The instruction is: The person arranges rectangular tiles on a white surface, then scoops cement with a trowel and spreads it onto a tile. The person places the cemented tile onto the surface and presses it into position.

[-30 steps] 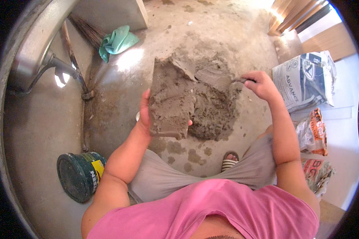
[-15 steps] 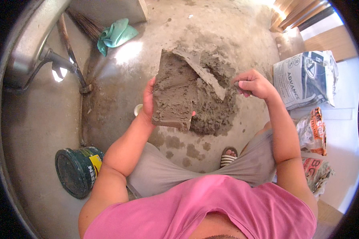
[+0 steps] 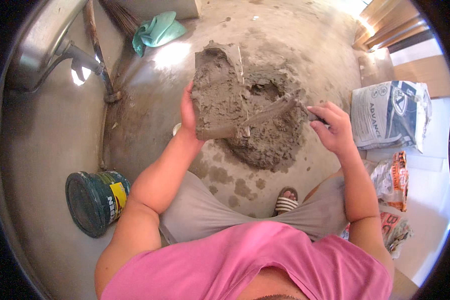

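My left hand (image 3: 188, 112) grips a rectangular tile (image 3: 217, 95) by its left edge, its fingers hidden beneath. A thick, rough layer of wet grey mortar covers the tile's upper face. In my right hand (image 3: 333, 126) is the handle of a trowel (image 3: 277, 110), whose blade is smeared with mortar. The blade points left, its tip by the tile's lower right edge; I cannot tell whether it touches. Below both hands a heap of wet mortar (image 3: 265, 152) lies on the floor, with a dark hollow near its top.
A dark green bucket (image 3: 92, 202) lies at the left. Far left are a long-handled tool (image 3: 97, 50), a broom (image 3: 119, 19) and a green cloth (image 3: 157, 31). A large cement bag (image 3: 387, 117) stands right, with smaller bags (image 3: 397, 180) nearer me. My sandalled foot (image 3: 286, 199) is below the heap.
The trowel blade has swung from the tile's upper right down to its lower right edge. The tile is turned slightly and sits farther from me. My right hand has moved a little nearer and right.
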`<action>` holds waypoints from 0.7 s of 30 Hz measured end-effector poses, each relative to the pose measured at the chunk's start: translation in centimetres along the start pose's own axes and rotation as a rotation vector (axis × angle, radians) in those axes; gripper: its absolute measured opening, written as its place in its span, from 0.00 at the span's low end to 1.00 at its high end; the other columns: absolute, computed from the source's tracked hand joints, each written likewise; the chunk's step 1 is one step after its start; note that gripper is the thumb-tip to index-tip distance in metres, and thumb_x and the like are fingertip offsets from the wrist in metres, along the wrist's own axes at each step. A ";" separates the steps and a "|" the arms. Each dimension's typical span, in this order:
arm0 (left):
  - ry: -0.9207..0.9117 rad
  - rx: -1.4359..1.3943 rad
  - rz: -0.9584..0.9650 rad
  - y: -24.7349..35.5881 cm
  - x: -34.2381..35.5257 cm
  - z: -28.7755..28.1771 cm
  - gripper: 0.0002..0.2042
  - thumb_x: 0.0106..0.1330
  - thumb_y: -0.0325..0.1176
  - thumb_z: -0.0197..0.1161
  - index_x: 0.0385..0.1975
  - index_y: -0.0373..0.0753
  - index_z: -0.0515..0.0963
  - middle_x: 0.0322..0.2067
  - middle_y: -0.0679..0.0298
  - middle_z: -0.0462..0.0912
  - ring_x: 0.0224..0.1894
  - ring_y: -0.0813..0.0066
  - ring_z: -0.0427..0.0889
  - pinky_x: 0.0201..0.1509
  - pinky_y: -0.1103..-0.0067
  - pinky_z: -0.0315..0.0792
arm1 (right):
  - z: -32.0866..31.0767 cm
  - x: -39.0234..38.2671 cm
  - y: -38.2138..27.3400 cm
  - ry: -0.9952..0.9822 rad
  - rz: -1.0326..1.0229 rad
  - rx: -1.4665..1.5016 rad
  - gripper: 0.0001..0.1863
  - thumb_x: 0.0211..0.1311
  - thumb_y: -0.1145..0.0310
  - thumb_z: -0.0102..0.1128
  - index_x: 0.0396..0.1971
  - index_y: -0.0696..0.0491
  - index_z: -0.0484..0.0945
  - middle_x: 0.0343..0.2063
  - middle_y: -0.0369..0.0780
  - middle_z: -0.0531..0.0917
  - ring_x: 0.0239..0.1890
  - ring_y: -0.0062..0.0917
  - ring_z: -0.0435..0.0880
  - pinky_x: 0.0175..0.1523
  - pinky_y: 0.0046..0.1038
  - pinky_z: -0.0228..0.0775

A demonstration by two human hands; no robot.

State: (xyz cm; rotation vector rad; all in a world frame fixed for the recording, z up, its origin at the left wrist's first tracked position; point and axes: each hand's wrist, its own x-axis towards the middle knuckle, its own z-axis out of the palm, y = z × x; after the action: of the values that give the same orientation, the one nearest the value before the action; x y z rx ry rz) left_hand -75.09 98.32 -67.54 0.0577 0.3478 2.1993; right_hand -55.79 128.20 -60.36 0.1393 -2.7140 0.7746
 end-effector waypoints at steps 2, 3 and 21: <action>-0.018 -0.026 0.037 0.3 0.3 -0.3 0.32 0.74 0.58 0.44 0.68 0.40 0.69 0.64 0.53 0.76 0.63 0.50 0.77 0.67 0.54 0.71 | 0.2 0.0 -0.7 0.060 -0.126 -0.096 0.19 0.47 0.71 0.72 0.43 0.53 0.84 0.35 0.41 0.85 0.36 0.38 0.84 0.41 0.36 0.75; -0.027 -0.039 0.053 0.4 0.4 -0.5 0.32 0.74 0.58 0.43 0.68 0.40 0.69 0.64 0.53 0.76 0.63 0.50 0.77 0.67 0.54 0.71 | 0.5 0.2 -0.9 0.077 -0.137 -0.120 0.19 0.47 0.72 0.73 0.44 0.53 0.84 0.35 0.41 0.85 0.35 0.38 0.83 0.41 0.36 0.74; 0.121 0.080 0.099 0.1 0.2 1.3 0.34 0.72 0.59 0.43 0.67 0.39 0.70 0.63 0.53 0.76 0.62 0.51 0.77 0.67 0.56 0.71 | 1.4 1.6 -0.7 0.215 -0.122 -0.248 0.20 0.48 0.73 0.72 0.45 0.52 0.84 0.37 0.40 0.85 0.38 0.37 0.83 0.43 0.36 0.74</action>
State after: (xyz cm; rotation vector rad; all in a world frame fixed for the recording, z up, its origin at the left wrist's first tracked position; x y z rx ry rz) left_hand -75.09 98.70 -66.23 -0.0149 0.5101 2.2921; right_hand -57.53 126.86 -60.64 0.1540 -2.5426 0.3902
